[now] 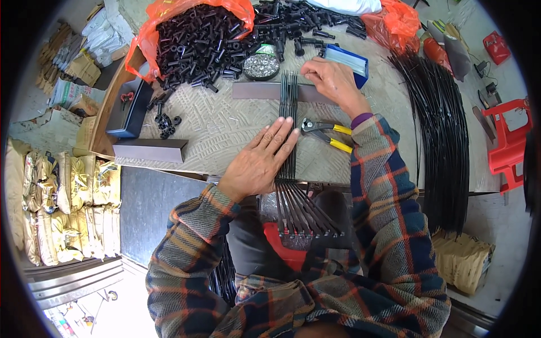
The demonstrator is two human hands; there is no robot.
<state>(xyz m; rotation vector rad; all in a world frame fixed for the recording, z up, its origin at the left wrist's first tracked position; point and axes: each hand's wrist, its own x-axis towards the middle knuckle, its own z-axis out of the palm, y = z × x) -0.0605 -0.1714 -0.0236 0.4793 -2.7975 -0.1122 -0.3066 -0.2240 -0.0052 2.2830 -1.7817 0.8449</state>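
Note:
A row of thin black metal ribs (289, 104), like umbrella ribs, lies side by side across a grey metal strip (256, 90). My left hand (256, 163) rests flat on them, fingers stretched out. Below it, their near ends fan out past the table's edge. At the far tips, my right hand (333, 81) is closed in a pinch; whatever is between its fingertips is too small to make out. Nippers with yellow handles (341, 129) lie right of the ribs. A round tub of small silvery pieces (261, 67) stands left of the far tips.
Black tubular parts (197, 42) spill from an orange bag (143, 53) at the back left. Behind my right hand sits a blue box (365, 66). Long black rods (442, 135) hang over the table's right side. A dark bin (129, 115) and an angled metal piece (149, 151) are left.

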